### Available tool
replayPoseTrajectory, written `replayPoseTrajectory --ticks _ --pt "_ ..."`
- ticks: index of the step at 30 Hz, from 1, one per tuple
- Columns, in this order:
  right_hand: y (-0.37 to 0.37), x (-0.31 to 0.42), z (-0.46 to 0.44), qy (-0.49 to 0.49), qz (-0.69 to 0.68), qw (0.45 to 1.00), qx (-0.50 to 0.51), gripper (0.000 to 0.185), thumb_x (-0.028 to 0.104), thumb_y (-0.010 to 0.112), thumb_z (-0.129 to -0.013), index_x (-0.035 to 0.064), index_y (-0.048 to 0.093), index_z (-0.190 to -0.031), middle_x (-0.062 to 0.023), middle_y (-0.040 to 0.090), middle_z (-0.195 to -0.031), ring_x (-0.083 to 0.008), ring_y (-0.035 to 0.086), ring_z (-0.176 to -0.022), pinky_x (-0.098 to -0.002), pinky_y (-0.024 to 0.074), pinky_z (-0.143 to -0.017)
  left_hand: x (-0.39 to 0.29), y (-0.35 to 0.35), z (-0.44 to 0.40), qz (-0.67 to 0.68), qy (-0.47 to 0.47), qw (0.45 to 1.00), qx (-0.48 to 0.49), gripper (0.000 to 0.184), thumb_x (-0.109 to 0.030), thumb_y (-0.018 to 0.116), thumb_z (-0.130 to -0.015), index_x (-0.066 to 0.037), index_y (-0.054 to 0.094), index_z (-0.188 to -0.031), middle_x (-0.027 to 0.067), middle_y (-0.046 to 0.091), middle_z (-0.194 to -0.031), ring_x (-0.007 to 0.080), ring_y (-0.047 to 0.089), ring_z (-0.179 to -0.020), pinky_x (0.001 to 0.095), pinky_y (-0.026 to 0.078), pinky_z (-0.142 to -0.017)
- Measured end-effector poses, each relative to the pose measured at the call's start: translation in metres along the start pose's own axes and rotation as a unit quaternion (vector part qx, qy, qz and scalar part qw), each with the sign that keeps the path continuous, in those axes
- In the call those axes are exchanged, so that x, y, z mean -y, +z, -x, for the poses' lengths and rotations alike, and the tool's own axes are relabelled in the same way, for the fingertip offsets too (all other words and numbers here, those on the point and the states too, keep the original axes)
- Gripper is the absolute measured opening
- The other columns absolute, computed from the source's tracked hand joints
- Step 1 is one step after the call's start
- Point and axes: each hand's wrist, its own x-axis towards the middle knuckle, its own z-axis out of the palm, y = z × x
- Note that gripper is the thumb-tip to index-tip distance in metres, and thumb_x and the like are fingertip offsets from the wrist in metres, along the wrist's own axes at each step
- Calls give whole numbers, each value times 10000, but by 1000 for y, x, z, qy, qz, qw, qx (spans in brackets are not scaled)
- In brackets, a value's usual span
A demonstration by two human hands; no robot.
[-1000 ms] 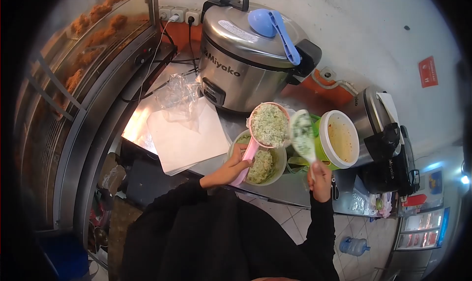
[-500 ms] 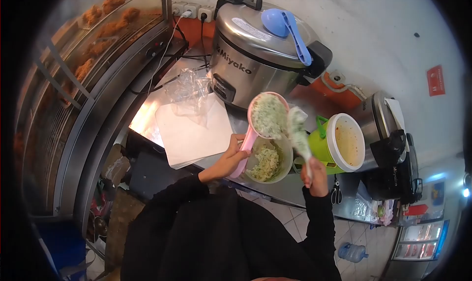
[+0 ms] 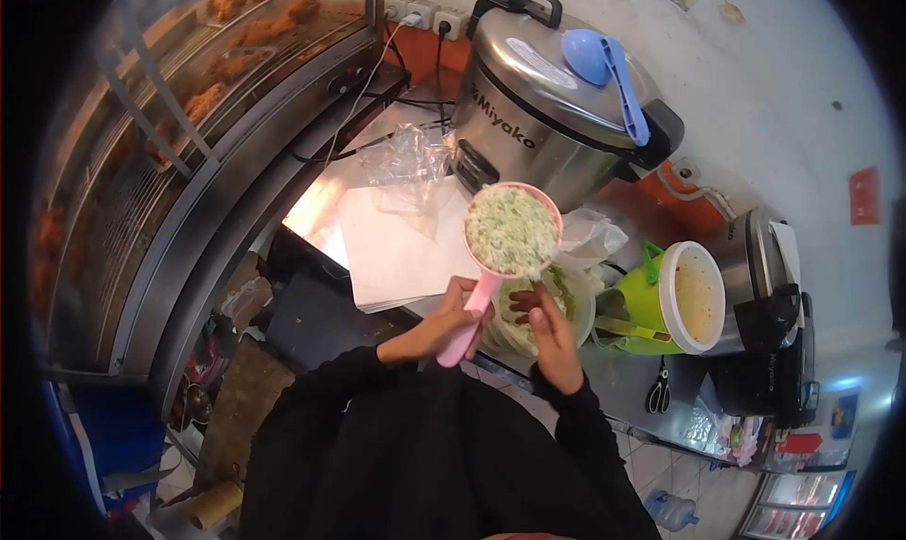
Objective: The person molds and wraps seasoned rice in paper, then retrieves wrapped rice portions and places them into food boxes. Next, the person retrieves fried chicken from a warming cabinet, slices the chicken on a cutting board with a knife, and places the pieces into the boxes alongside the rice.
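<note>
Head view, looking down at a metal counter (image 3: 618, 375): the left hand (image 3: 444, 327) is wrapped around the handle of a pink scoop (image 3: 484, 293), heaped with pale, green-flecked food (image 3: 511, 230) and held over a translucent tub (image 3: 584, 304), partly hiding it. The right hand (image 3: 555, 340) is loosely open, fingers bent, nothing visible in its grasp, just below the scoop's rim (whether a fingertip touches it, I cannot tell). White sheets (image 3: 389, 261) lie left of the tub, a lime-green bucket (image 3: 647, 299) sits right, and a large steel cooker (image 3: 519, 158) stands behind.
</note>
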Motion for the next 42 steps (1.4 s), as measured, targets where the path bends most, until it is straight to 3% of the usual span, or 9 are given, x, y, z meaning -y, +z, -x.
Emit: replayPoseTrajectory --ticks 7,11,13,17,24,32,38,39,42 --pt "-15 -10 -16 -184 448 841 -240 246 135 516 -746 8 534 -955 -155 514 -875 -325 473 -824 -366 371 -750 8 -8 16 55 -22 998 31 360 -258 441 -803 -83 207 -1013 106 385 -800 159 442 -404 243 387 -365" --pt "-22 -11 16 -165 440 817 -334 256 150 491 -774 -4 524 -976 -128 517 -878 -280 476 -864 -350 376 -758 8 -14 20 73 -27 997 28 367 -254 437 -807 -72 190 -1007 103 384 -796 158 447 -412 244 393 -366" --pt "8 0 30 -5 -3 980 -201 344 206 425 -822 4 441 -1100 -121 517 -932 -208 467 -874 -317 362 -774 2 -14 20 44 -43 998 33 367 -245 429 -815 -65 175 -1010 105 385 -797 162 465 -439 248 412 -390" --pt "61 -25 19 154 -477 865 26 516 380 290 -851 9 260 -1208 -161 442 -1072 -232 448 -978 -306 382 -776 -6 -17 28 3 -60 995 79 375 -239 414 -824 -57 163 -1034 107 382 -808 166 484 -485 259 428 -427" --pt "96 -62 7 223 -604 763 54 417 359 364 -834 8 390 -1058 -146 499 -945 -228 502 -859 -353 421 -753 -18 -45 39 -219 -53 963 149 359 -242 387 -848 -24 283 -1115 139 424 -978 219 433 -972 321 319 -860" --pt "98 -82 -47 219 -581 784 -31 248 200 380 -848 114 359 -1080 -30 445 -808 -116 429 -607 -224 387 -548 -34 -201 -37 -664 -53 744 51 233 -181 437 -752 -84 508 -952 156 510 -883 304 496 -822 363 395 -728" --pt "133 -95 -88 148 -293 942 -74 395 241 381 -846 126 265 -1206 -20 432 -791 -106 426 -624 -230 366 -493 -57 -249 -99 -665 203 703 -147 460 -151 482 -716 -110 373 -1161 191 405 -1122 324 422 -997 368 365 -822" --pt "148 -125 -100 -27 -78 991 -105 414 240 378 -839 125 255 -1216 -73 445 -818 -188 467 -617 -299 391 -518 -69 -240 -98 -673 195 677 -225 476 -137 482 -717 -105 355 -1174 193 387 -1139 325 410 -1014 364 355 -839" --pt "173 -127 -99 -13 303 952 46 468 258 378 -819 145 214 -1243 -197 440 -972 -394 507 -712 -449 400 -622 -66 -244 -91 -627 190 741 -147 463 -106 473 -718 -107 364 -1168 190 389 -1139 338 412 -1006 366 351 -840"
